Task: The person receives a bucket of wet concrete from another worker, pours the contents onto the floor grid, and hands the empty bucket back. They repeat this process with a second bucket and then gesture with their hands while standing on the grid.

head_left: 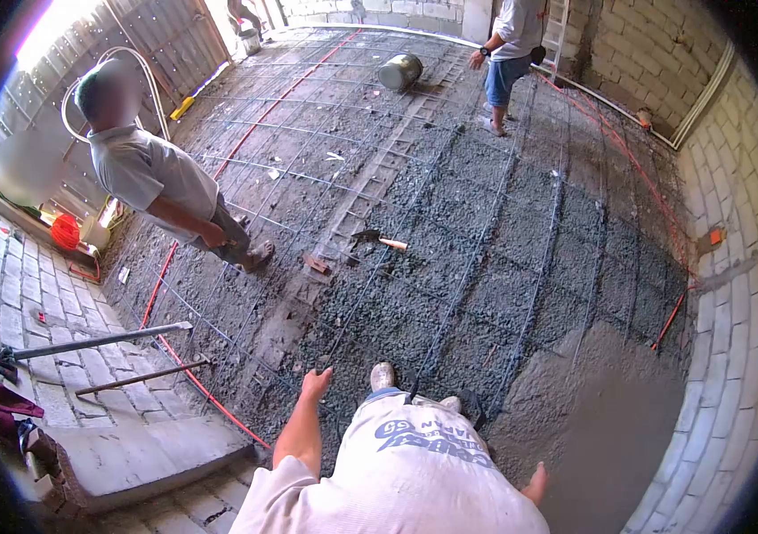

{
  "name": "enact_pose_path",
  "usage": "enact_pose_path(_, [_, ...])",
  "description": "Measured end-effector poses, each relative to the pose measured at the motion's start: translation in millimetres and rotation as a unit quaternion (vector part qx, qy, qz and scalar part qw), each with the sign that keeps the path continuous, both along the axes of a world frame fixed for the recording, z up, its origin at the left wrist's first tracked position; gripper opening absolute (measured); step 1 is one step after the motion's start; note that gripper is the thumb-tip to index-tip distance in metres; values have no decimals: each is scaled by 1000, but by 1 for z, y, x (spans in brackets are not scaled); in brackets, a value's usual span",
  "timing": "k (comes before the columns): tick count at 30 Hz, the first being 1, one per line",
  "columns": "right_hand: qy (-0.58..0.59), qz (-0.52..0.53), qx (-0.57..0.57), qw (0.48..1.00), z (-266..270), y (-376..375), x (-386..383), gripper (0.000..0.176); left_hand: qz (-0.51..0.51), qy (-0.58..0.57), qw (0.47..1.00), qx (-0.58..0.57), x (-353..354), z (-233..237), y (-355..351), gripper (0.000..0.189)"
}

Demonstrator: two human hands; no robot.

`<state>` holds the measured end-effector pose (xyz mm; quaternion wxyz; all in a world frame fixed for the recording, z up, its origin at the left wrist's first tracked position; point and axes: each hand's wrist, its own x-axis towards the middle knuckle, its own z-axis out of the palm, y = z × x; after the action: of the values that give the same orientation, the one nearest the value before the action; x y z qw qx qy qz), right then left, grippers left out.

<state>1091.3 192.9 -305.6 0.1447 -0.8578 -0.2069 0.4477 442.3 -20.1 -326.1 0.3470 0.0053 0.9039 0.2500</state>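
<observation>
My left hand [315, 384] hangs beside my body over the dark gravel, holding nothing I can see, its fingers loosely apart. On the other side, my right hand [536, 483] is partly hidden by my shirt; a finger or thumb sticks up and no held thing shows. It is near the smooth wet concrete [610, 427] at lower right. Ahead of my feet, a grid of thin steel bars [535, 283] lies over the gravel [432, 303]. A small tool with a dark head and light wooden handle [393, 243] lies on it.
A person in grey [161, 178] stands at left; another person [508, 71] stands at the back. A bucket [399, 71] lies tipped over. Red tubing [158, 285] crosses the floor. Long-handled tools [103, 343] lean near the left block wall [5, 285].
</observation>
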Motion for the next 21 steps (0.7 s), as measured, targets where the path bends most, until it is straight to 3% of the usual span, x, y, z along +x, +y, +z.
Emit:
enact_pose_path(5, [-21,-41,43,998,22,28,-10,73,-7,8,1000,19,1,11,7,64])
enact_pose_path(9, [13,-51,45,998,26,39,-10,65,-21,2,999,26,5,7,5,63])
enact_pose_path(12, [3,-49,49,998,21,42,-5,67,-8,-40,999,28,18,42,11,61])
enact_pose_path(17, [-29,-49,43,997,-22,35,25,69,-10,-12,1000,-12,22,-6,-16,59])
enact_pose_path(21, [-25,-48,3,999,33,28,-16,69,-9,-23,999,-30,26,15,-12,64])
